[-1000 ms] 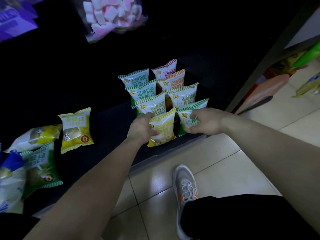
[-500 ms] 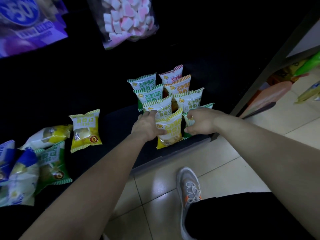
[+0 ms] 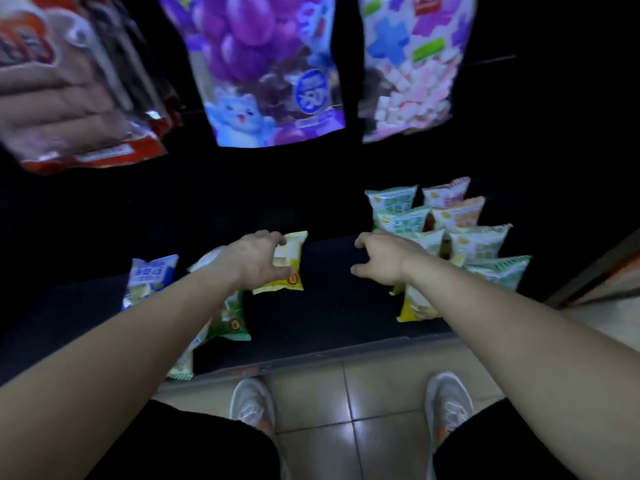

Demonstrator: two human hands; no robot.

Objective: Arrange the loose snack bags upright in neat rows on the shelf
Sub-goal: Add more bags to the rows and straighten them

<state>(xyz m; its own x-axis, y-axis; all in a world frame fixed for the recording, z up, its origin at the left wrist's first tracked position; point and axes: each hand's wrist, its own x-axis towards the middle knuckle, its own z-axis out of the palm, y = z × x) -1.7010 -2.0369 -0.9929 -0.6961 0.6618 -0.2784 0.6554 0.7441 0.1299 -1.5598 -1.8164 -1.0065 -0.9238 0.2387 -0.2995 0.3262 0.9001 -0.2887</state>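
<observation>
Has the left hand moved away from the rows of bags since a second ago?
Yes. The left hand has left the upright rows and gone leftward to the loose yellow bag, fingers around it.

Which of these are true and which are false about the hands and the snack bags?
1. The left hand is on a yellow bag. True.
2. The right hand holds a bag. False: it is open and holds nothing.
3. The upright bags stand on the right of the shelf. True.
4. The purple grape bag lies on the floor. False: it hangs above the shelf.
</observation>
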